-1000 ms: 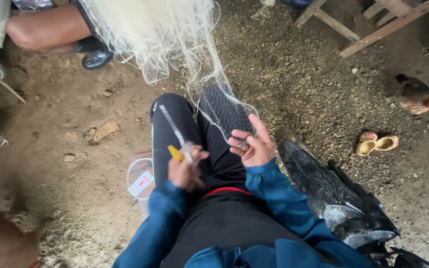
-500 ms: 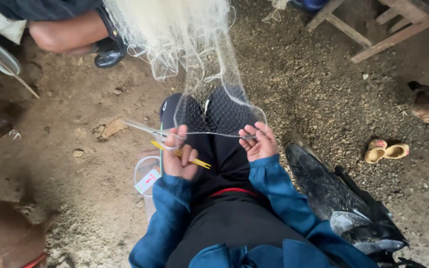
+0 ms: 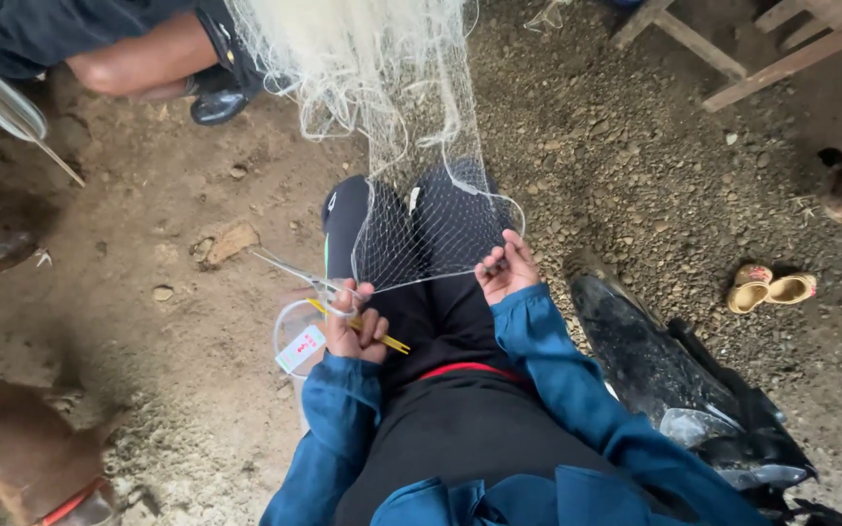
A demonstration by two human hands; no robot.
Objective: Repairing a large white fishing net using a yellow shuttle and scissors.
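- since the earlier frames, my 2 hands have drawn apart, and a strand of the white net [image 3: 411, 229] now runs taut between them across my knees; i judge that a knot is being pulled tight.
- far left: a brown animal [image 3: 21, 458] at the lower edge, and another person's bare leg [image 3: 138, 63] at the top, both well apart from me.
- left hand [image 3: 353, 326]: fingers curled shut around a yellow netting needle [image 3: 394, 343] that juts out toward my lap, and pinching the line's end.
- just beside that hand on the dirt floor [image 3: 177, 321] sits a clear round plastic tub [image 3: 289, 326] with a small white rectangular label marked in red [image 3: 301, 349].
- the net hangs from above in a pale bunch and drapes over both knees.
- right hand [image 3: 507, 273]: half closed, fingertips gripping the net's edge.
- right: a black plastic bag [image 3: 655, 360] beside my leg, and a small pair of yellow sandals [image 3: 772, 289] farther off.
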